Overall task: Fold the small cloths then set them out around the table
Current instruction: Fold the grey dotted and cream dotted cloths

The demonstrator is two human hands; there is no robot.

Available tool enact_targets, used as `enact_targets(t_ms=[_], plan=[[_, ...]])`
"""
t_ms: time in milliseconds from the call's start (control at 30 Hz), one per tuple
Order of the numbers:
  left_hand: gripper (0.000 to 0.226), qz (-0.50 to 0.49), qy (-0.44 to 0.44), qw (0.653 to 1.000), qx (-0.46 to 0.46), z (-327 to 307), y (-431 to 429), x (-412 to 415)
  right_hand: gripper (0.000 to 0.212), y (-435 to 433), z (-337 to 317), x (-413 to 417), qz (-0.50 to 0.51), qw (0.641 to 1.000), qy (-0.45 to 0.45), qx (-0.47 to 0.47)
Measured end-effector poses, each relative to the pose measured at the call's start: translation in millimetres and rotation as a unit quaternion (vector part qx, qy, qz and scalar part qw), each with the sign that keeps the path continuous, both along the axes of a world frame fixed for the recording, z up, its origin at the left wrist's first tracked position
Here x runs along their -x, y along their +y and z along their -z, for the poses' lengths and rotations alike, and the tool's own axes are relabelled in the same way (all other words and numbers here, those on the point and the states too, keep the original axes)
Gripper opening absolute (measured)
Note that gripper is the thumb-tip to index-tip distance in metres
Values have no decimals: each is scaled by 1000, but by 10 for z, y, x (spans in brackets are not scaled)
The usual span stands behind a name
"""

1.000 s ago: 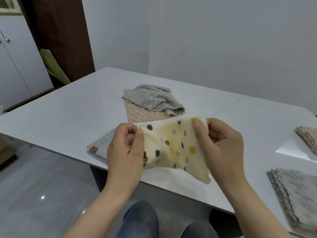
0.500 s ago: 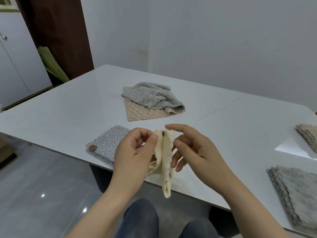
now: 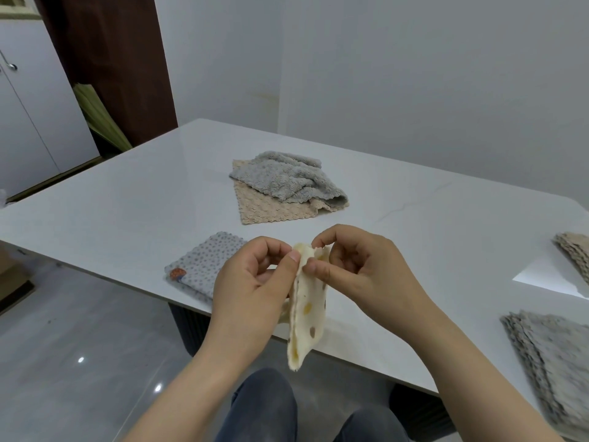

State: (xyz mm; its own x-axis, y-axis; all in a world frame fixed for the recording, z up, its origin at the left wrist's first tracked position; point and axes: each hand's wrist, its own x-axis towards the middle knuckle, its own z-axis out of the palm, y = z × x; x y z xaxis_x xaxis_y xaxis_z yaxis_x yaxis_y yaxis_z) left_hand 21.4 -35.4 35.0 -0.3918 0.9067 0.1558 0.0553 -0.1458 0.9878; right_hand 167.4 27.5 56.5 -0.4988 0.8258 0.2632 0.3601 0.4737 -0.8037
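A cream cloth with coloured dots hangs folded in half above the table's near edge. My left hand pinches its top corners from the left, and my right hand pinches the same top edge from the right. A folded grey dotted cloth lies on the white table just left of my hands. Farther back, a crumpled grey cloth lies on a flat beige cloth.
At the right edge lie a folded grey cloth and a folded beige cloth. A white cabinet and a dark brown door stand at the left. My knees show below the table edge.
The cream cloth was spread open between my hands, then my hands brought its two sides together, so it now hangs folded in half.
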Motion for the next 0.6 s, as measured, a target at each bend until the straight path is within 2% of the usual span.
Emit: enact_targets(t_ms=[300, 600], plan=[[9, -24, 9, 1000, 3, 13, 12, 93, 14, 30, -28, -1, 36, 998, -39, -34], [8, -10, 11, 1000, 6, 1, 25, 98, 14, 4, -66, 32, 32, 999, -35, 0]])
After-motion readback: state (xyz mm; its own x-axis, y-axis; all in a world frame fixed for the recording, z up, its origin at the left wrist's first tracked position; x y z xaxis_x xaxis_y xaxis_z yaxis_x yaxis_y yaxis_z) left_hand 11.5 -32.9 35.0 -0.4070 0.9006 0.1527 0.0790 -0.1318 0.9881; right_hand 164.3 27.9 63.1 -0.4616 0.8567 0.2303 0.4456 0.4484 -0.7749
